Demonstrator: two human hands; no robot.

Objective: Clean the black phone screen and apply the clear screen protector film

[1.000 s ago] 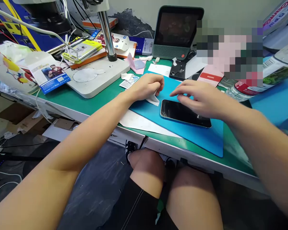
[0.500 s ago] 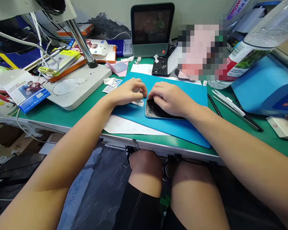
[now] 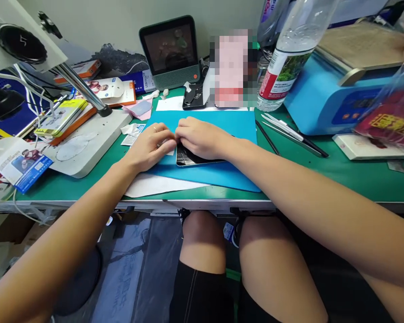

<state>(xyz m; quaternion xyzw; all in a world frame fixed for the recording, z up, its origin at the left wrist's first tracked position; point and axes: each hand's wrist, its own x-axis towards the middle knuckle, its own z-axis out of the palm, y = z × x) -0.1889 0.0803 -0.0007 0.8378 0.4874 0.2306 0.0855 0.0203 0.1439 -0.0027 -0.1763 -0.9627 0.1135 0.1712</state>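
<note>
A dark smartphone (image 3: 191, 158) lies flat on a blue work mat (image 3: 222, 172) on the green bench. My right hand (image 3: 202, 138) rests on top of the phone and covers most of its screen, fingers curled at its left end. My left hand (image 3: 151, 146) sits just left of the phone, fingers closed in a pinch around a small white wipe (image 3: 170, 151), most of which is hidden. The fingertips of both hands meet at the phone's left edge.
A microscope stand's white base (image 3: 84, 146) and packaged boxes (image 3: 59, 119) fill the left. A small screen device (image 3: 170, 51) stands behind the mat. A water bottle (image 3: 286, 58), a blue machine (image 3: 336, 94), tweezers and thin tools (image 3: 289, 134) lie to the right. White paper (image 3: 155, 185) sticks out under the mat.
My right hand slid left along the phone and now covers it. My left hand closed in until the fingertips met. The head view swung to the right.
</note>
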